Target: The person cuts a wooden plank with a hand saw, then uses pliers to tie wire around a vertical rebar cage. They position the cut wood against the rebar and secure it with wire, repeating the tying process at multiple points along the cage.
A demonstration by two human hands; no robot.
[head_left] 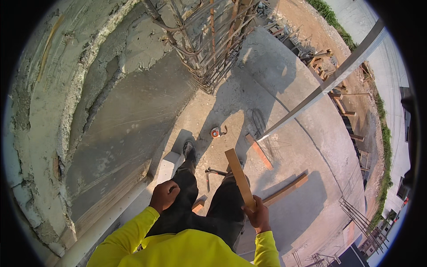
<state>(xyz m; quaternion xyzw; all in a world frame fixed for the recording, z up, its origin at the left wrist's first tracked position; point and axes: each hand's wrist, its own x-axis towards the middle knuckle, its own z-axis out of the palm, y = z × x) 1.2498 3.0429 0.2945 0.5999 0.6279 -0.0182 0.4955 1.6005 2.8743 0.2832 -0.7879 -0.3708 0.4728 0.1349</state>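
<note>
My right hand (257, 216) is closed around the lower end of a short wooden board (241, 180), which points up and away over my right leg. By my left thigh, my left hand (164, 196) is curled into a loose fist, and nothing shows in it. Between my feet lies a dark metal tool (215, 171) with a bent, hammer-like shape. Farther out on the concrete rests an orange and white tape measure (215, 132) with a dark strap. A small wood offcut (198, 205) is partly hidden between my legs.
A rebar column cage (202, 58) rises ahead, beside a concrete wall (129, 120) on the left. A slanting metal post (318, 91) meets the slab at right, near two timber pieces (259, 152) (287, 189). Bare rebar ends (362, 220) stick out beyond the slab's right edge.
</note>
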